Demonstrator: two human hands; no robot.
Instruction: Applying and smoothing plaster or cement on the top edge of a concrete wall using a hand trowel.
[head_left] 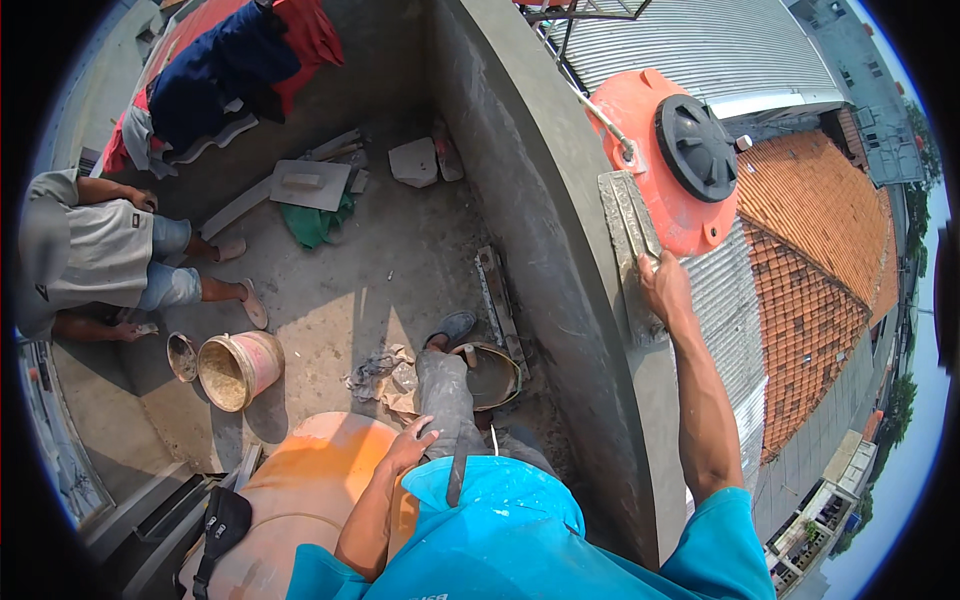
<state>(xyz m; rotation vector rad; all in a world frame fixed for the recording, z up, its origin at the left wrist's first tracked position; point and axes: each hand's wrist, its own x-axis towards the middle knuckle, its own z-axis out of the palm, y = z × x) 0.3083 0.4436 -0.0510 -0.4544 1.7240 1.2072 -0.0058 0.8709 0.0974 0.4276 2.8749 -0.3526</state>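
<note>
My right hand (pixel 664 284) is closed round the handle of a long, cement-smeared plastering float (pixel 628 245). The float lies along the outer side of the top of a grey plastered wall (pixel 560 180), beside the orange water tank (pixel 675 150) with its black lid. Down at the left, my left hand (pixel 408 446) rests against my grey trouser leg, fingers stretched and holding nothing. By my foot, close to the wall, stands a bucket (pixel 492 376) with grey mix and what looks like a tool handle in it.
At the left, a person (pixel 100 240) sits near a tipped, cement-stained bucket (pixel 240 370). A plastering board (pixel 312 184) lies over green cloth; crumpled paper (pixel 398 385) and a long straightedge (pixel 500 310) are on the floor. A large orange drum (pixel 320 470) is beside me. Beyond the wall are roofs (pixel 800 210) below.
</note>
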